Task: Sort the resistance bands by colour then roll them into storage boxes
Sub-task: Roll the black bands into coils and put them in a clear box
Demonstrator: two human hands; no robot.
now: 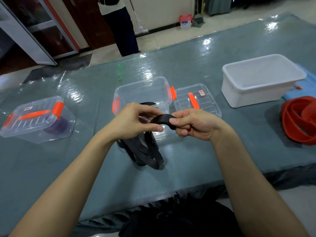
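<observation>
Two hands of mine pinch one black band (162, 119) just in front of the open clear box (136, 86).

My left hand (135, 122) has thumb and fingers curled round one end of the band's raised arc. My right hand (193, 125) nips the other end between thumb and forefinger, so both grips are closed on it. The rest of the band hangs in loose loops onto the table (205, 159) against the box's near wall. Just right of the box its lid (206, 103) lies flat. Well to the left of the box stands a closed clear box (34, 120) with a rolled purple band (59, 125) inside. Far to its right lie red bands (294, 124) in a heap. Right of and behind the box sits a white tub (253, 93).
</observation>
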